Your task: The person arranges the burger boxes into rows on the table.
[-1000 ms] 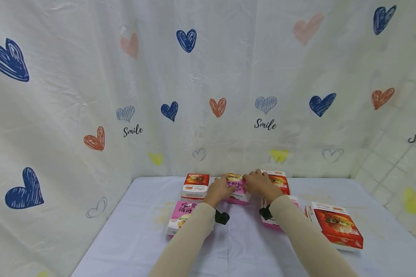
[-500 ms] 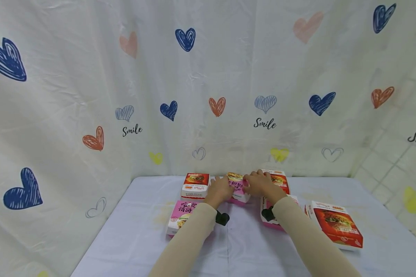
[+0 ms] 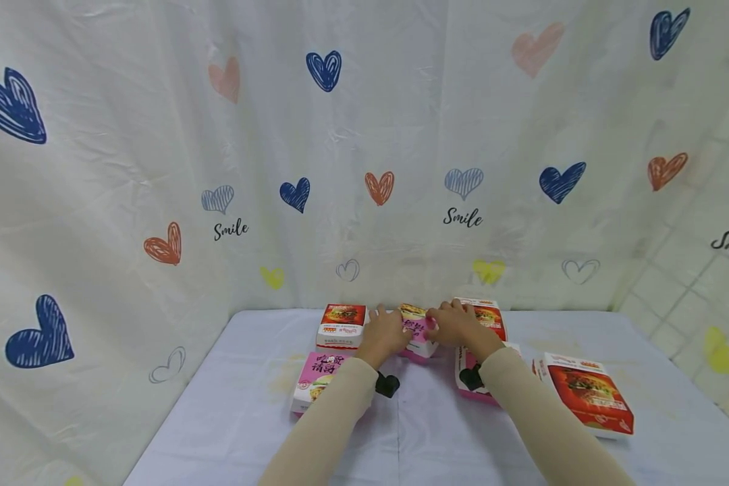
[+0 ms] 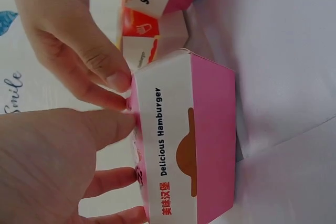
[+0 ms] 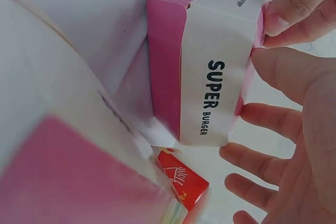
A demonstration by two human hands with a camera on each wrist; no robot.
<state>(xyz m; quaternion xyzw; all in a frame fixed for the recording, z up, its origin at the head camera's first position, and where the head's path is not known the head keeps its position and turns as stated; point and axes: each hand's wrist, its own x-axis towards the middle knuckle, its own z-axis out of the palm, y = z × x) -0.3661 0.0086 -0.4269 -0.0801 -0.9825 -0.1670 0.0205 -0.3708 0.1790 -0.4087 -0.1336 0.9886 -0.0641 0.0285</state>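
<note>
With the middle pink hamburger box (image 3: pixel 418 329) as dial centre, bare bench (image 3: pixel 422 442) leaves a lane toward six o'clock, between left sleeve (image 3: pixel 334 418) and right sleeve (image 3: pixel 547 415). The heart-print curtain (image 3: pixel 401 287) walls off twelve. Left fingers (image 4: pixel 110 181) block nine, a left red burger box (image 3: pixel 341 327) beyond; right fingers (image 5: pixel 273 120) and a back red box (image 3: pixel 491 316) block three. A left pink box (image 3: pixel 313 381) obstructs eight, a right pink box (image 3: pixel 465 361) four.

Middle pink box (image 3: pixel 416 331) partly hidden by left hand (image 3: pixel 381 334) and right hand (image 3: pixel 462 327)
</note>
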